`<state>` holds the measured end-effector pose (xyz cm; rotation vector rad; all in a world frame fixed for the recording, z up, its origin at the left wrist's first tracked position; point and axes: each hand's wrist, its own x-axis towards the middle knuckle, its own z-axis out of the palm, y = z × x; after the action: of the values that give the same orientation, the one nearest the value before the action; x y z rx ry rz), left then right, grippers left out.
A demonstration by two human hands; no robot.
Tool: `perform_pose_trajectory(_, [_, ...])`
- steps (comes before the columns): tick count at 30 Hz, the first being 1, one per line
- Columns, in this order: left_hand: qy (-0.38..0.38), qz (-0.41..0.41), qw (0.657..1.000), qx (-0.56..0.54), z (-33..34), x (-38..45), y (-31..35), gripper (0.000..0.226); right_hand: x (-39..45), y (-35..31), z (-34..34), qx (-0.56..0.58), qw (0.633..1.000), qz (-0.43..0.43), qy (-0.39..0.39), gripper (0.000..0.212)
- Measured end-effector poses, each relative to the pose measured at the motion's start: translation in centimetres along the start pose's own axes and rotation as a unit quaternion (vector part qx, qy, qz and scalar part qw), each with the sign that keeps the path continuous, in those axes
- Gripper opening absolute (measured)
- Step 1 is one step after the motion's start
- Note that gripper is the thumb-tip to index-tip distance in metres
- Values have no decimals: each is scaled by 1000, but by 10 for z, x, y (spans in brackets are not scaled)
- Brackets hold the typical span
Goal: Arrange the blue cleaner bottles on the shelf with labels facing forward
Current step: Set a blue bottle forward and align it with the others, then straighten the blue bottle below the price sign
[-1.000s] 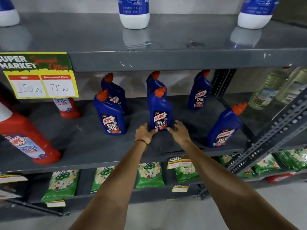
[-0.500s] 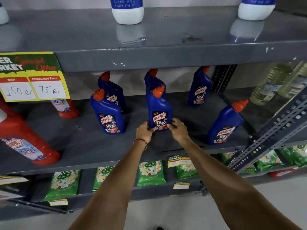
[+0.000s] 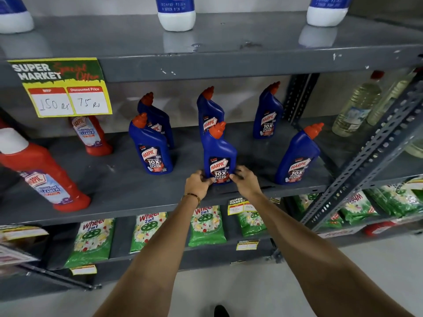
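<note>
Several blue cleaner bottles with orange caps stand on the grey middle shelf. The front middle bottle stands upright with its label facing me. My left hand and my right hand grip its base from either side. Another blue bottle stands front left, one more front right, both with labels forward. Three stand behind: back left, partly hidden, back middle and back right.
Red cleaner bottles stand at the shelf's left. A price sign hangs from the upper shelf, which holds white-based bottles. Clear bottles stand at right behind a slanted metal brace. Green detergent packs fill the lower shelf.
Both hands have closed in on the base of the front middle bottle, which stays upright at much the same spot. The camera view has shifted slightly.
</note>
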<state>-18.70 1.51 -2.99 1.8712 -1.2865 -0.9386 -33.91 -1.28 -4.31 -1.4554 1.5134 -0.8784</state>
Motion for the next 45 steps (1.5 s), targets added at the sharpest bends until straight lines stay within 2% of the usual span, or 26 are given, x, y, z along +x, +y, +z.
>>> perform_pose_trajectory(19, [-10, 18, 1000, 10, -3, -29, -5, 38, -28, 0, -7, -38, 999, 4, 2, 34])
perform_pose_trajectory(27, [-10, -5, 1000, 12, -9, -25, -11, 49, -28, 5, -8, -17, 998, 53, 4, 52])
perform_pose_trajectory(31, [-5, -6, 1000, 9, -17, -22, -18, 50, -29, 4, -6, -10, 997, 73, 36, 57])
perform_pose_trajectory(39, [-14, -4, 1000, -14, -65, -31, -51, 48, -61, 0, 20, 43, 981, 97, 161, 59])
perform_pose_trajectory(42, [-25, 3, 1000, 3, -91, -36, -68, 49, -78, -4, 44, 59, 975, 107, 186, 55])
perform_pose_trajectory(45, [-18, 5, 1000, 8, -114, -37, -81, 50, -91, -14, 67, 12, 977, 90, 194, 43])
